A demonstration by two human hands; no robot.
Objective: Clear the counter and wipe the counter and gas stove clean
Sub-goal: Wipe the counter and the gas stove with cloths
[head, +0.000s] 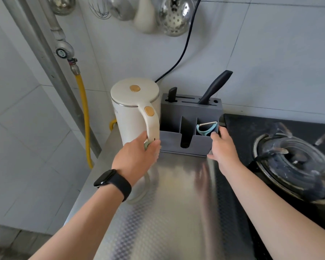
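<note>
A cream electric kettle (pixel 131 109) stands at the back of the steel counter (pixel 176 203). My left hand (pixel 137 156), with a black watch on the wrist, grips the bottom of its handle. Right beside the kettle sits a grey knife holder (pixel 188 128) with two black-handled knives and a blue peeler (pixel 206 128) in its right compartment. My right hand (pixel 223 147) grips the holder's right front corner, fingers over the rim and thumb low on its front. The black gas stove (pixel 251 132) with a burner (pixel 293 162) lies to the right.
A black power cord (pixel 186 45) runs up the tiled wall behind the kettle. Ladles and a whisk (pixel 99 8) hang above. A yellow gas hose (pixel 84 113) and metal pipe run down the left corner. The kettle's round base (pixel 141 194) shows under my left wrist.
</note>
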